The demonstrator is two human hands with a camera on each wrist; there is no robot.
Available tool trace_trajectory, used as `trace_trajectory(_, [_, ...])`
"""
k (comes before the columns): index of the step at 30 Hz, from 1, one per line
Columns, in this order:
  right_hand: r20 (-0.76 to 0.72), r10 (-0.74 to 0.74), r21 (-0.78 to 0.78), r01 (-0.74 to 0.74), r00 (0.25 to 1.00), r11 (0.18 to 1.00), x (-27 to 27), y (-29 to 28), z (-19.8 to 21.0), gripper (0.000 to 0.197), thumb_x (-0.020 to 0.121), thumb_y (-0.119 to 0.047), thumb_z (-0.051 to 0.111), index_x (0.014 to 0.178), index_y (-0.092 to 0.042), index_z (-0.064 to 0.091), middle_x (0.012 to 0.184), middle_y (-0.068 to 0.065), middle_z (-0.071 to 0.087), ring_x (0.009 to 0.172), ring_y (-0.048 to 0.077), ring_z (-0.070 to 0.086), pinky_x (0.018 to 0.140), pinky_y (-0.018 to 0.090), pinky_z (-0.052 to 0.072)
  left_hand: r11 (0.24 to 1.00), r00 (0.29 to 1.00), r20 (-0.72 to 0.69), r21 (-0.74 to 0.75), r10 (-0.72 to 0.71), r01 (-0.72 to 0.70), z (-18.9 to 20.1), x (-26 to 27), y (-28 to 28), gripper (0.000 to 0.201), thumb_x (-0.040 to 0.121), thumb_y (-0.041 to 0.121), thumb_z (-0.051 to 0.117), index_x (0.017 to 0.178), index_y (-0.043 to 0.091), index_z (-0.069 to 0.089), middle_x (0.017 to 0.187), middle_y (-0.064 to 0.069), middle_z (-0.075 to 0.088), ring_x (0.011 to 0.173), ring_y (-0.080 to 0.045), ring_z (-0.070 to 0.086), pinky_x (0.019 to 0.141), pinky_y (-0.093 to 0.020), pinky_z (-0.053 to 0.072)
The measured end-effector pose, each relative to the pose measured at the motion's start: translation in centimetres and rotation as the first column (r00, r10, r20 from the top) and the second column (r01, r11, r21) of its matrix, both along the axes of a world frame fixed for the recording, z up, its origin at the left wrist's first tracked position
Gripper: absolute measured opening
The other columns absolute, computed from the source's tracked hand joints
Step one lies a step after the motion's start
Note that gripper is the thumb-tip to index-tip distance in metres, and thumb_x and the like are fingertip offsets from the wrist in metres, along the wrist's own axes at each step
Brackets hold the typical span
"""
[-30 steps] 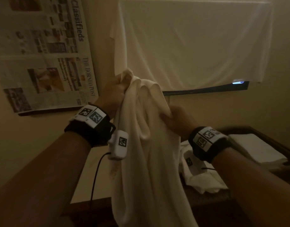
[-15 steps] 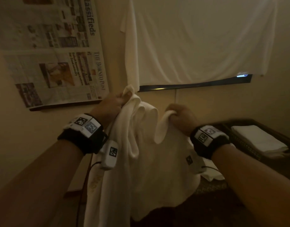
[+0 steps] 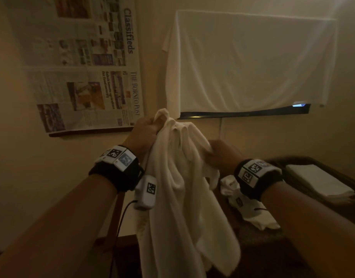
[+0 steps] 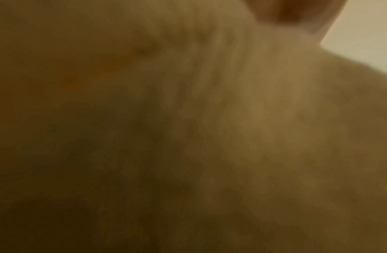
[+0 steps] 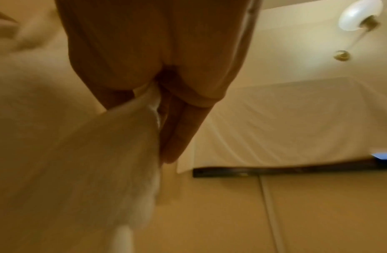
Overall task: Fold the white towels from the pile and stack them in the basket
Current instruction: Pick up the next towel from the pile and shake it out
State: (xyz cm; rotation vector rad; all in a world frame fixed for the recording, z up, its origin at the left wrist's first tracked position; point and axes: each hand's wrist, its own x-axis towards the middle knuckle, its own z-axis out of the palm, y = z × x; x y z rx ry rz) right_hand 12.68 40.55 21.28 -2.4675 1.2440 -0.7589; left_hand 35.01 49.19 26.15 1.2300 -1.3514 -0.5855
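I hold a white towel (image 3: 178, 189) up in front of me; it hangs crumpled down past my forearms. My left hand (image 3: 147, 128) grips its top corner in a fist. My right hand (image 3: 216, 152) pinches the upper edge a little lower to the right. In the right wrist view the towel (image 5: 90, 154) is pinched between thumb and fingers (image 5: 179, 130). Towel cloth (image 4: 231, 119) fills the blurred left wrist view. More loose white towels (image 3: 250, 209) lie on the dark surface below my right wrist. A dark basket (image 3: 353, 185) at the right holds a folded white towel (image 3: 321, 182).
A newspaper (image 3: 88, 65) hangs on the wall at the left. A white cloth (image 3: 250, 61) covers a wall-mounted screen whose dark lower edge (image 3: 244, 114) shows a blue light. A cable runs from my left wrist camera (image 3: 147, 191) downward. A ceiling lamp (image 5: 359, 15) appears above.
My right hand has slid along the towel's upper edge and now sits lower and farther from the left hand. The towel hangs bunched between them.
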Motion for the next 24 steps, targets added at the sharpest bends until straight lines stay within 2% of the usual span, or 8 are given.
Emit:
trace_trajectory(5, [0.122,-0.137,0.161,0.116,0.983,0.980,-4.8,-1.6,-3.9,0.014,0.095,-0.023,0.058,0.086,-0.018,0.068,0.080,0.005,0.069,0.075,0.022,0.068,0.066,0.036,0.058,0.999,0.998,0.054,-0.044,0.021,-0.019,0.7,0.6,0.2,0.048,0.097,0.050,0.050,0.089,0.006,0.067,0.081,-0.005,0.066,0.078,-0.019,0.061,0.088,-0.051,0.052])
trace_trajectory(8, [0.146,-0.196,0.181,0.169,0.970,0.969,-6.4,-2.3,-4.1,0.016,0.095,-0.022,0.057,0.089,-0.016,0.069,0.082,0.011,0.070,0.075,0.027,0.069,0.071,0.048,0.059,0.997,0.997,0.078,-0.070,0.025,-0.020,0.8,0.5,0.1,0.052,0.096,0.050,0.052,0.094,0.000,0.066,0.087,-0.015,0.066,0.082,-0.021,0.059,0.091,-0.055,0.050])
trace_trajectory(10, [0.172,-0.232,0.163,0.204,0.958,0.965,-6.6,-2.5,-3.0,0.017,0.095,-0.019,0.054,0.089,-0.015,0.070,0.081,0.011,0.071,0.075,0.027,0.069,0.070,0.044,0.060,0.997,0.996,0.083,-0.074,0.016,-0.010,0.9,0.4,-0.1,0.046,0.096,0.047,0.054,0.091,0.004,0.070,0.089,-0.013,0.068,0.086,-0.020,0.061,0.093,-0.053,0.049])
trace_trajectory(13, [0.350,-0.222,0.116,0.193,0.910,0.974,-5.8,-2.0,0.6,0.018,0.094,-0.009,0.053,0.089,-0.017,0.069,0.084,0.010,0.070,0.076,0.027,0.068,0.066,0.036,0.057,0.997,0.988,0.153,-0.069,-0.024,0.035,1.3,0.9,0.0,0.030,0.094,0.045,0.058,0.080,0.025,0.076,0.088,-0.004,0.073,0.089,-0.019,0.065,0.094,-0.051,0.050])
trace_trajectory(16, [0.484,-0.062,-0.022,0.083,0.873,0.996,-3.9,-0.8,5.3,0.020,0.092,-0.002,0.056,0.092,-0.017,0.068,0.088,0.002,0.066,0.077,0.016,0.065,0.061,0.022,0.055,0.987,0.962,0.238,-0.063,-0.131,0.150,2.7,2.0,1.2,0.041,0.087,0.063,0.057,0.087,0.027,0.077,0.091,-0.007,0.073,0.087,-0.021,0.067,0.080,-0.047,0.054])
trace_trajectory(19, [0.504,0.082,-0.139,-0.012,0.860,0.990,-1.3,1.2,9.9,0.021,0.095,-0.005,0.054,0.090,-0.019,0.070,0.087,-0.002,0.067,0.072,0.007,0.065,0.060,0.017,0.051,0.981,0.973,0.154,-0.072,-0.169,0.181,5.3,3.5,2.4,0.060,0.062,0.080,0.066,0.095,0.032,0.076,0.104,-0.016,0.068,0.098,-0.033,0.066,0.086,-0.054,0.056])
trace_trajectory(21, [0.554,0.151,-0.105,-0.112,0.818,0.988,0.4,2.3,12.3,0.018,0.095,-0.006,0.054,0.092,-0.015,0.069,0.095,0.007,0.068,0.078,0.017,0.070,0.067,0.027,0.059,0.974,0.970,0.167,-0.111,-0.179,0.199,6.8,4.3,2.8,0.057,0.061,0.081,0.066,0.096,0.036,0.077,0.109,-0.003,0.071,0.105,-0.024,0.066,0.090,-0.048,0.055])
trace_trajectory(24, [0.578,0.232,-0.047,-0.251,0.783,0.967,2.5,3.8,14.5,0.018,0.095,-0.006,0.058,0.090,-0.018,0.070,0.098,0.011,0.068,0.081,0.022,0.073,0.068,0.041,0.061,0.965,0.970,0.206,-0.197,-0.133,0.174,8.2,4.3,3.4,0.026,0.074,0.062,0.063,0.086,0.044,0.077,0.099,0.018,0.073,0.094,0.003,0.066,0.085,-0.028,0.051])
